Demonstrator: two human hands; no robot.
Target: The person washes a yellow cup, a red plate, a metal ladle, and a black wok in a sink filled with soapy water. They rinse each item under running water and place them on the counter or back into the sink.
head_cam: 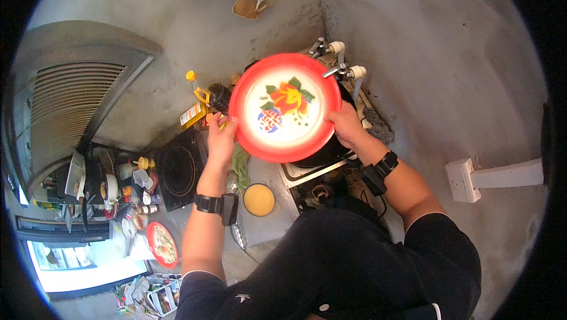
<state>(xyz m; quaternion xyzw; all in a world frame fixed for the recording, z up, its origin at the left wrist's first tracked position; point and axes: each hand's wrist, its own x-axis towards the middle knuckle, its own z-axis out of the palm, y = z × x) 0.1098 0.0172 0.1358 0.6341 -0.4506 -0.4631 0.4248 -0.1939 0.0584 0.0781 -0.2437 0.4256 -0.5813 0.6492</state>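
Observation:
Both hands hold up a round red-rimmed enamel plate (pixel 285 107) with a flower pattern on its pale middle. My left hand (pixel 221 136) grips its left edge, thumb and fingers at the rim. At the opposite edge, my right hand (pixel 348 125) has its thumb over the rim. Behind the plate, a dark pan or stove part shows only in part. Below the plate on the counter are a green cloth (pixel 240 165) and a mug (pixel 259 200) with a yellowish content. A bottle of yellow oil (pixel 193 115) stands left of the plate.
Two metal taps (pixel 339 71) jut out near the plate's upper right edge. A black cooktop (pixel 179 167) lies to the left, with jars and utensils beyond. A red plate of food (pixel 163 245) sits lower left. A range hood (pixel 79 94) hangs upper left; a white socket box (pixel 463 180) is on the right wall.

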